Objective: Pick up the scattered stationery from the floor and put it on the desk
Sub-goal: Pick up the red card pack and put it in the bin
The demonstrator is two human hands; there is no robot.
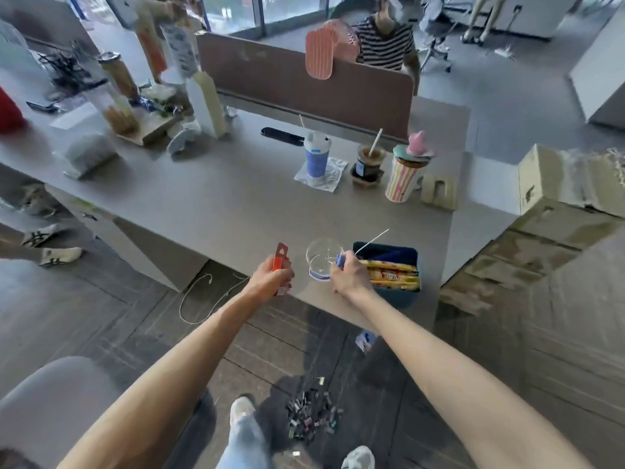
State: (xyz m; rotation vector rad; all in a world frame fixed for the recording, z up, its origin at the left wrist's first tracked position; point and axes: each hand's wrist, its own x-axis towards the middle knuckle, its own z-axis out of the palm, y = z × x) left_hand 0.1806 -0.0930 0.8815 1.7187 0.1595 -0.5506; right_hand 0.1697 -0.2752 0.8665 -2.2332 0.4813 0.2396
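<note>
My left hand grips a red stationery pack above the grey desk's front edge. My right hand holds a small blue item beside a clear plastic tub that stands on the desk. A pile of several small binder clips lies scattered on the dark floor between my feet. One small blue-and-white card lies on the floor under the desk's edge.
A blue bin with yellow packets stands at the desk's front right. Cups and a striped mug stand further back. Cardboard boxes stack up at the right. A grey chair is at my left, and a person sits behind the partition.
</note>
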